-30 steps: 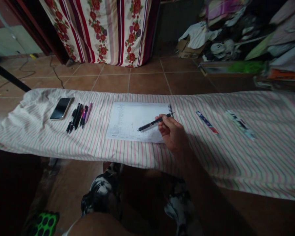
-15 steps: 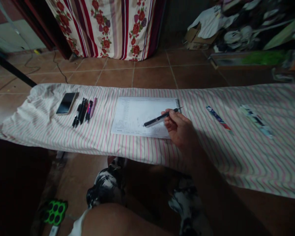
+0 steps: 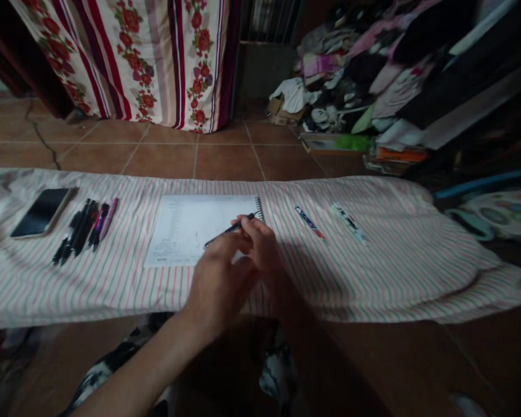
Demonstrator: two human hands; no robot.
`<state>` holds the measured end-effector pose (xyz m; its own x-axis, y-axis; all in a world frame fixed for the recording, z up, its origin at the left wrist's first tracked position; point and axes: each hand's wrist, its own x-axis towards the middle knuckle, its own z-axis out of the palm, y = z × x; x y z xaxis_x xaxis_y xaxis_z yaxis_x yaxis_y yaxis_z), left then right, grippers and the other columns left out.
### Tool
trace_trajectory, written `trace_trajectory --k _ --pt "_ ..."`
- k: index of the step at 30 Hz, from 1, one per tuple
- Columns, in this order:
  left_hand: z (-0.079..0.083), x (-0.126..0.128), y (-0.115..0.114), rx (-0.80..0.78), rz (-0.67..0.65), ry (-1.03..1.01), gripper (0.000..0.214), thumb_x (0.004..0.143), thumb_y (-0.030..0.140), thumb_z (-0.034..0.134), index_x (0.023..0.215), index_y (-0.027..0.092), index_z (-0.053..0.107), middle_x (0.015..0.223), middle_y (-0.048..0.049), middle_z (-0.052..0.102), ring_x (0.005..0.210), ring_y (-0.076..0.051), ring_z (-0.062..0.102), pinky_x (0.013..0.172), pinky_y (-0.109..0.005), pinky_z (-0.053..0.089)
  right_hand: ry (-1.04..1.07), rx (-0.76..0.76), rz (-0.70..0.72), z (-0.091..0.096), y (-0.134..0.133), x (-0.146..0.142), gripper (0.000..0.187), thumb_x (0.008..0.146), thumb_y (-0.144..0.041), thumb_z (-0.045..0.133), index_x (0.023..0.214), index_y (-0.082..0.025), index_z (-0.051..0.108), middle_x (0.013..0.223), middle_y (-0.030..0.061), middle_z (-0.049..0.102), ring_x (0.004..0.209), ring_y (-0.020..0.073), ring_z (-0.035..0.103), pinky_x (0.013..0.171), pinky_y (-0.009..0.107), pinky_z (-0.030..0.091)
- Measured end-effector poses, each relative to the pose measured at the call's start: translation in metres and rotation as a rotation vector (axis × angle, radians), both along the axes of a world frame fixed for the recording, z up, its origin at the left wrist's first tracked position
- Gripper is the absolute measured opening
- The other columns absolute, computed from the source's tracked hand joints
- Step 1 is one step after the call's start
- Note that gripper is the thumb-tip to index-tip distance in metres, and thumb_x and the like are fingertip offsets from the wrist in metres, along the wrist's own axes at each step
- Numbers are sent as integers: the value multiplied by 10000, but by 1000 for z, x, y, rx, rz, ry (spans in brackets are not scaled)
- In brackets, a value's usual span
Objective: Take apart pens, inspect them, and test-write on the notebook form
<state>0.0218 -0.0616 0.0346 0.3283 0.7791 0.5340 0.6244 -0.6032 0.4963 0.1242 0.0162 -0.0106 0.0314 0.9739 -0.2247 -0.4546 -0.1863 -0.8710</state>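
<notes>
A black pen (image 3: 228, 231) is pinched between the thumb and fingers of my right hand (image 3: 260, 240), held slantwise over the right part of a spiral notebook (image 3: 184, 223). Close in front of it is my left hand (image 3: 219, 275), its thumb and fingers apart and curved toward the right hand. It overlaps the notebook's near edge in view, and its fingertips are partly hidden; I cannot tell whether it touches the pen. A printed sheet shows on the notebook, whose spiral binding is on the right.
Left of the notebook lie several pens (image 3: 84, 229) and a phone (image 3: 43, 213). Two slim patterned strips, one dark (image 3: 309, 223) and one pale (image 3: 348, 222), lie to the right on the striped cloth (image 3: 395, 260). Beyond are a floral curtain (image 3: 160, 63) and piled clothes (image 3: 364, 69).
My left hand has come into view and moved up beside the right hand. The right hand still holds the pen above the notebook. The camera has turned to the right.
</notes>
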Motion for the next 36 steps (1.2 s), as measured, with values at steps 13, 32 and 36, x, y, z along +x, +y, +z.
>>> trace_trajectory --k 13,32,36 --pt "-41 -31 42 -526 316 -143 439 859 365 459 1235 145 521 932 -100 696 855 -231 645 762 -359 488 19 96 96 -6 -1 -8 223 710 -375 680 798 -171 673 755 6 664 581 56 525 559 176 446" --pt "-48 -33 50 -524 311 -284 346 799 362 489 1040 179 657 880 -64 700 811 -209 634 757 -327 468 -382 159 91 -11 8 -2 285 682 -443 653 646 -177 560 554 -27 590 496 85 523 487 207 407" --pt "-48 -40 54 -643 343 -367 366 793 423 491 1008 166 638 704 -22 661 642 -173 595 625 -288 450 -438 192 53 -10 16 18 338 696 -424 635 931 -183 598 739 17 680 607 120 610 458 197 412"
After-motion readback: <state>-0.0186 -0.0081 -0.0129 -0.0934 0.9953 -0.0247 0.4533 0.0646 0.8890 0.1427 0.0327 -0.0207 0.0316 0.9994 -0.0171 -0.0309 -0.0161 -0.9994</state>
